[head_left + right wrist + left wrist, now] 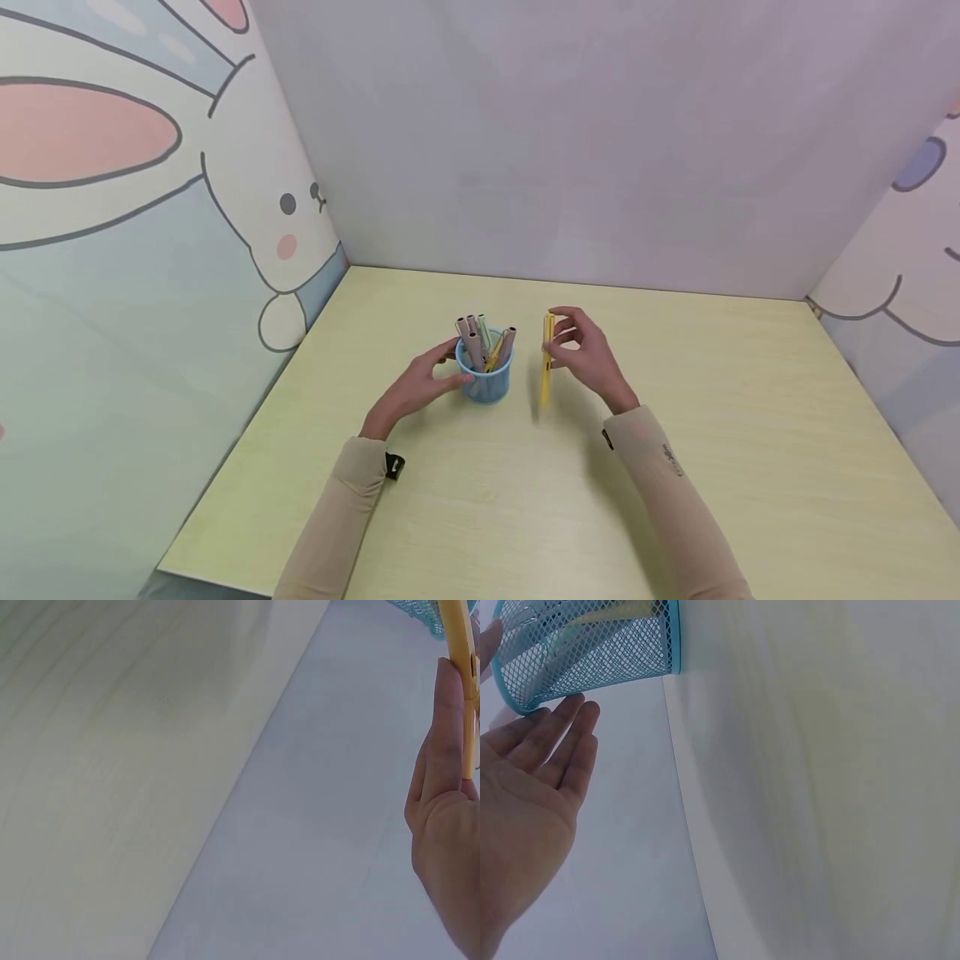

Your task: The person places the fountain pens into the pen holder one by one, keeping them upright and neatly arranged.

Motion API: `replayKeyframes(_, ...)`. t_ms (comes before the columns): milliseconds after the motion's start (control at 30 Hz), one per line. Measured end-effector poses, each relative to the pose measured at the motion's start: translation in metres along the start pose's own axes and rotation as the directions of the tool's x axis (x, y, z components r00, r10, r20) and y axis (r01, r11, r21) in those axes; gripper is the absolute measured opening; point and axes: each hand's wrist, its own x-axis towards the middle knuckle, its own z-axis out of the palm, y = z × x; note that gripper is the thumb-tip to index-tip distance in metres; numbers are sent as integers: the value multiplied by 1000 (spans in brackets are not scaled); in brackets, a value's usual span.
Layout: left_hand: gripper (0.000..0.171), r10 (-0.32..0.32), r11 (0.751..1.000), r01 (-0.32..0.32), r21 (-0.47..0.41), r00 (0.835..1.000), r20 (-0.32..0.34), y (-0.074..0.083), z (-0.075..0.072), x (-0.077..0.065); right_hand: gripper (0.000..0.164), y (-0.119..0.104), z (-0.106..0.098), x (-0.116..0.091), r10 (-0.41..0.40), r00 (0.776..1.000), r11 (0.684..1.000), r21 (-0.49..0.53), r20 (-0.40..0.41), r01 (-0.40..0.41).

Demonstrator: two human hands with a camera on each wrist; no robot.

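A blue mesh pen holder (487,389) stands upright on the table, with several pens (474,346) leaning in it, most of them greyish, one green and one yellow. My left hand (417,385) spans its left side, thumb at the front of the rim and fingers behind. In the left wrist view those fingers (570,735) lie nearly straight against the mesh rim. To the right of the holder, my right hand (588,354) pinches a yellow pen (547,387) between thumb and fingers. The pen is almost vertical, its lower end close over the table.
The pale yellow table (720,433) meets a plain light wall (585,150) at the back. Side walls with cartoon rabbit drawings (247,167) stand at left and right. A black strap (393,466) shows at the left sleeve's cuff.
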Motion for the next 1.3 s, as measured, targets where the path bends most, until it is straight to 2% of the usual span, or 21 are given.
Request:
replayKeyframes(467, 80, 1, 1000, -1, 7, 1000, 3, -3, 0, 0, 57, -12, 7, 2, -193, 978, 981, -5, -73, 193)
replayKeyframes(600, 80, 3, 1000, -3, 5, 1000, 2, -3, 0, 0, 58, -21, 11, 1, -222, 972, 975, -11, -81, 222)
replayKeyframes(833, 79, 14, 1000, -14, 18, 1000, -7, -4, 1, 1, 55, -56, 21, -7, -266, 960, 963, 18, -88, 269)
replayKeyframes(1033, 79, 17, 1000, -16, 24, 1000, -11, -4, 2, 1, 54, -62, 29, -8, -308, 947, 951, 0, -87, 309)
replayKeyframes(1300, 79, 19, 1000, -18, 25, 1000, -8, -4, 3, 2, 54, -65, 37, -6, -379, 920, 925, -3, -99, 380)
